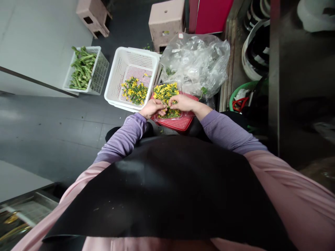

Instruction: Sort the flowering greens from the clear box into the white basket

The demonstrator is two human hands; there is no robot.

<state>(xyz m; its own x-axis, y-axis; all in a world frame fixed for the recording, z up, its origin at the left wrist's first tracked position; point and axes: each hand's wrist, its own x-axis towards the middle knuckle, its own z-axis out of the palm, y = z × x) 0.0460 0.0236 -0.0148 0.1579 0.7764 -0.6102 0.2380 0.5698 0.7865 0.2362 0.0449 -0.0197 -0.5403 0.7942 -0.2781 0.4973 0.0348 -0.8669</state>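
Observation:
Yellow flowers with green stems (166, 92) fill a clear plastic box on a red stool (180, 123). Over the box's near part, my left hand (154, 108) has its fingers curled together, pinching a small green piece. My right hand (181, 103) faces it from the right, thumb and forefinger pinched close to the same spot; what it holds is too small to name. Left of the stool, a white basket (112, 83) holds more yellow-flowered stems (134, 91) on its perforated bottom. A crumpled clear plastic bag (196, 62) lies behind my right hand.
A white basket (101, 75) of thick green stalks (83, 68) stands on the floor at the left. Pink stools (166, 21) are at the back. White buckets (252, 66) and a green basin (232, 99) stand at the right, beside a metal edge (274, 76).

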